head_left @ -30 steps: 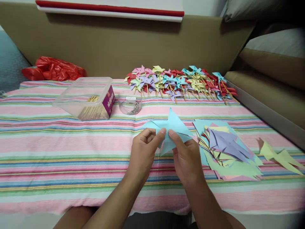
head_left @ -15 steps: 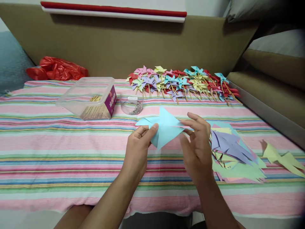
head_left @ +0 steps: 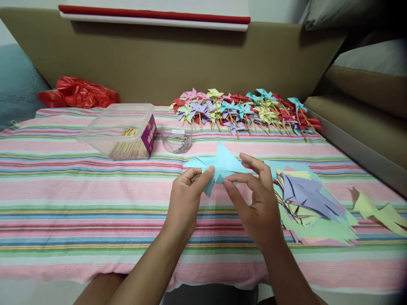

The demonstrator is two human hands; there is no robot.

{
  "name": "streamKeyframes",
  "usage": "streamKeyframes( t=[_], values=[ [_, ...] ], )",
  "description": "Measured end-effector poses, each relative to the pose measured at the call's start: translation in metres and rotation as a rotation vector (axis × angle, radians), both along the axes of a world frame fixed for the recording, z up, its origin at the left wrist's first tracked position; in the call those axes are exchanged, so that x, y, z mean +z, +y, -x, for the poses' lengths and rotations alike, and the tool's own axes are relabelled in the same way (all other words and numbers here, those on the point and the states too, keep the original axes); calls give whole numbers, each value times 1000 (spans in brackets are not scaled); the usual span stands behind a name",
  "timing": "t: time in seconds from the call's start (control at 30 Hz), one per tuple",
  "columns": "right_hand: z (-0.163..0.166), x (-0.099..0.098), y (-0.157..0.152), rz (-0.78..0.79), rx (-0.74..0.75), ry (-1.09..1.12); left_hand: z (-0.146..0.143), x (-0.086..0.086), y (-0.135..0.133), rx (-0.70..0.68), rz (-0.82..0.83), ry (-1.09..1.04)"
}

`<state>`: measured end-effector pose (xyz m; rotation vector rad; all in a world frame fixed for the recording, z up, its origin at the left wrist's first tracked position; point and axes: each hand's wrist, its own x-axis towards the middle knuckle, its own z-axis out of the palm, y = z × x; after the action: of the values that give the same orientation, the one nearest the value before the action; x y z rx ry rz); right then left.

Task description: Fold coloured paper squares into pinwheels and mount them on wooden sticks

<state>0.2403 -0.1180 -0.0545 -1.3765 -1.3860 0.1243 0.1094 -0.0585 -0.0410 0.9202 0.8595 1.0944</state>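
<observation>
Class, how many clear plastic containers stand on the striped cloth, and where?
2. The rectangular box, holding wooden sticks, is left of centre; the round container, with small metallic pieces, sits just to its right. No others are visible.

A brown panel [head_left: 206, 63] spans ten to two o'clock, leaning back. Along its top, at twelve, a red bar [head_left: 155, 14] lies just beside a white bar [head_left: 155, 22], their shadow on the panel below. Pale wall [head_left: 273, 9] shows at one. A blue cushion [head_left: 17, 84] sits between nine and ten; a brown sofa [head_left: 365, 114] fills two to three, bearing a grey cushion [head_left: 378, 57]. Striped cloth [head_left: 79, 195] covers the middle. Light is soft and even.
</observation>
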Motion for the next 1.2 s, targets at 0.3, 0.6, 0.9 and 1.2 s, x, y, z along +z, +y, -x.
streamKeyframes(
  t=[0.3, 0.6, 0.9, 1.2],
  values=[
    [3, -8, 6, 73, -20, 390, -1, -2, -2, -49, -41, 57],
    [5, -8, 6, 87, -47, 404, -2, -2, -4, -61, -65, 79],
    [5, -8, 8, 81, -61, 395, -1, -4, -3, -58, -129, 180],
    [7, -5, 8, 81, -67, 328, 0, 4, -5, -59, -212, 324]
  ],
)
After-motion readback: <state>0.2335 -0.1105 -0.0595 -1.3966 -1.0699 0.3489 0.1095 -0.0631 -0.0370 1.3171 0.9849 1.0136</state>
